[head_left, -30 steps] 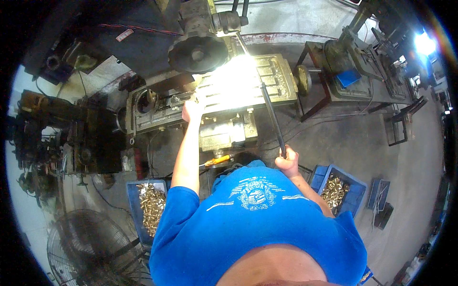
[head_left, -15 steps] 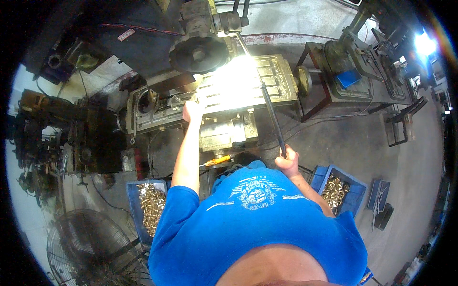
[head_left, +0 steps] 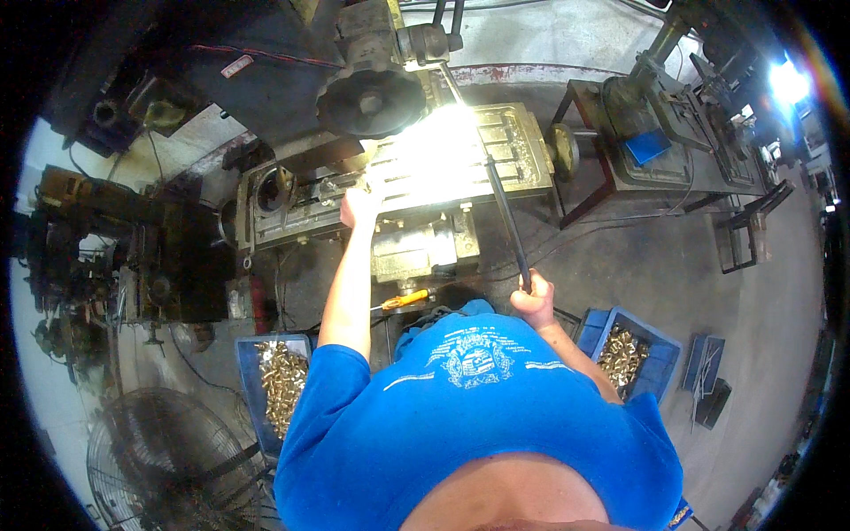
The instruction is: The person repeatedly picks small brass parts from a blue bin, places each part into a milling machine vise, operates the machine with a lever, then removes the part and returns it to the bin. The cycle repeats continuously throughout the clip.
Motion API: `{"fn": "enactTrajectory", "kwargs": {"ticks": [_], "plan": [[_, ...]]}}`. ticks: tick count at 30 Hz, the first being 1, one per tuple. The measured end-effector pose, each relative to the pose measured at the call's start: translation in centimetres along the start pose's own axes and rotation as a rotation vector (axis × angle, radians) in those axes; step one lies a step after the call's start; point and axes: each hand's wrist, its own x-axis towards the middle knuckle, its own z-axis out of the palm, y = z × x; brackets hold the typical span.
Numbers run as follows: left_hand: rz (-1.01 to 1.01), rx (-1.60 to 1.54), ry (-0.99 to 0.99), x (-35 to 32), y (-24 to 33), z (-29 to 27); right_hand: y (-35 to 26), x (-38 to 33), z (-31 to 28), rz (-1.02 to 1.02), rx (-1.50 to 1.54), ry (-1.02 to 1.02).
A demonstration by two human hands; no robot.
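Note:
My right hand is wrapped round the lower end of a long black lever, which slants up and left toward the milling machine's table. At the front edge of that slotted metal table, my left hand is closed beside a small fixture. Whatever its fingers grip is hidden by the hand and by glare. Over the table hangs the dark round machine head. Bright lamp light washes out the table's middle. Below it, a yellow-handled tool lies on the machine's lower part.
Blue bins of brass-coloured parts stand on my left and right. A caged fan is at the lower left. At the right stands a metal bench with machinery and a blue object. Cables cross the floor.

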Motion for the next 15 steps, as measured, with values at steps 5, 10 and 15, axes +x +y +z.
{"fn": "enactTrajectory", "kwargs": {"ticks": [5,10,15], "plan": [[0.011,-0.007,0.023,-0.4,-0.2,-0.2,0.1,0.1,0.1,0.022,0.025,-0.011],[-0.007,-0.018,-0.023,-0.5,0.7,-1.0,0.4,0.2,0.1,-0.009,-0.017,0.004],[-0.014,-0.003,-0.007,-0.5,0.7,-1.1,0.6,0.2,0.1,0.006,-0.009,0.000]]}}
